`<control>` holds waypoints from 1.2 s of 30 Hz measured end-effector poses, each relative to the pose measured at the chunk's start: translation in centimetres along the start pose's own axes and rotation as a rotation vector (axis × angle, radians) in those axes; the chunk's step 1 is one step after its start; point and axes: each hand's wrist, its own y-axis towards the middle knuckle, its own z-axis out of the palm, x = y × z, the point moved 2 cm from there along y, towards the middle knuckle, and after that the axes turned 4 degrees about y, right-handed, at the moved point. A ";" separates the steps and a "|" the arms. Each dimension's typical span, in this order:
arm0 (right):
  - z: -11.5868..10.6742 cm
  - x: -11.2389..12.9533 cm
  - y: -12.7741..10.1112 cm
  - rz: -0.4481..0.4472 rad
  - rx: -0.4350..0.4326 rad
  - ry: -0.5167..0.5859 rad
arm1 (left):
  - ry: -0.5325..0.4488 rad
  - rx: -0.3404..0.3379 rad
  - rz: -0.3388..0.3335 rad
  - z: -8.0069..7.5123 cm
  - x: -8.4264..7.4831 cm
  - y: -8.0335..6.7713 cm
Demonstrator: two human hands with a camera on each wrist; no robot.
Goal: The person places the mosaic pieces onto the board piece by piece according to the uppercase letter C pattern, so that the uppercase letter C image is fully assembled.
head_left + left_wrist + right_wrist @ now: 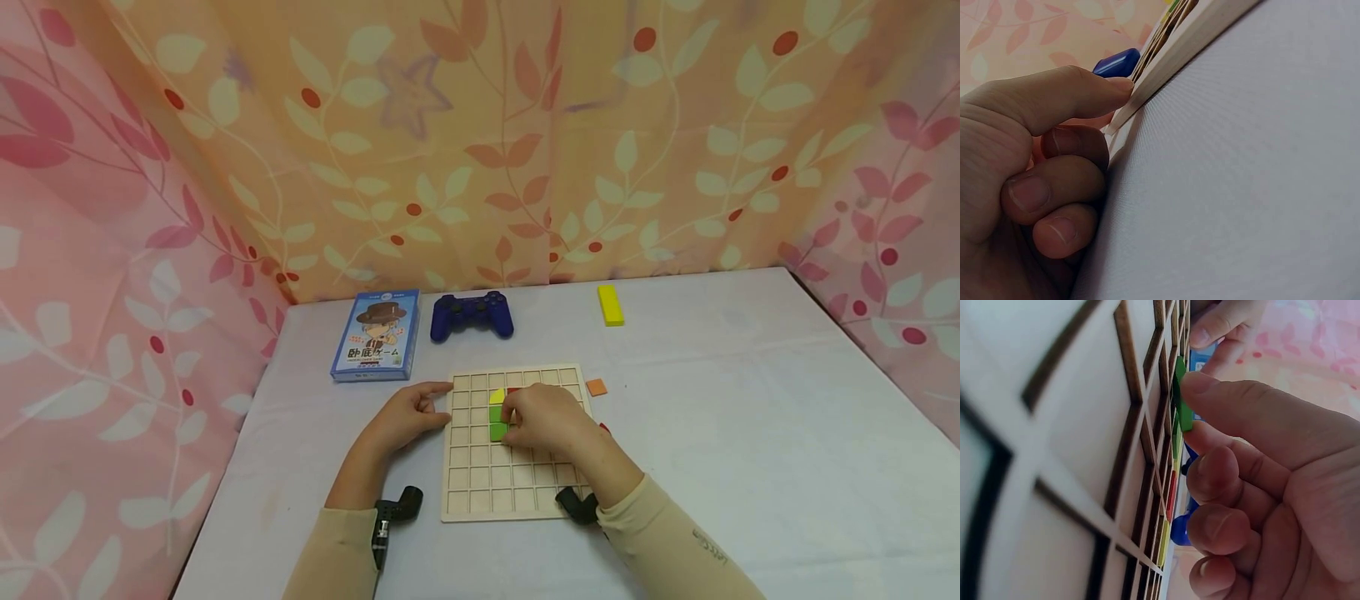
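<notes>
Right hand (pixel 545 421) is over the square pale wooden grid board (pixel 468 479), thumb and index pinching a flat green tile (pixel 1185 420). Other right fingers are curled in, clear of the tile. From the right wrist view I see the held tile nearly edge-on, standing proud of the grid; I can't tell whether its lower edge touches the board. From the head view it sits left of the board's middle, just nearer the person than a second green tile (pixel 495 412).

Beyond that, in the same column: a yellow tile with a slanted side (pixel 497 397). A red tile (pixel 513 390) is next to it on the right, mostly behind the right hand. Right wrist view also gives me another yellow piece (pixel 1164 544) past the red.

Left hand (pixel 401 417): thumb and index spread apart, tips at the board's left edge; remaining fingers curled under. No pinch on that side.

Off the board, right side: a thin orange tile (pixel 596 387) just beside the edge, plus a red piece (pixel 604 428) partly hidden by the right forearm. Back of the white cloth-covered table (pixel 750 417), left to right: a blue illustrated box (pixel 377 336), a dark blue game controller (pixel 471 315), a bright yellow block (pixel 611 305) well apart.
</notes>
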 end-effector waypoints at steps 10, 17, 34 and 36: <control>0.2 -0.3 0.2 0.000 0.007 0.014 | 0.000 0.009 -0.001 0.0 -0.1 0.0; 0.3 -0.5 0.2 0.003 0.019 0.027 | 0.008 0.007 -0.002 0.0 -0.1 0.0; -3.6 0.0 -1.4 -0.058 -0.074 0.125 | 0.004 -0.008 -0.005 0.1 0.0 0.0; -4.2 0.1 -1.7 -0.054 -0.088 0.141 | 0.007 -0.009 -0.005 0.1 0.0 0.0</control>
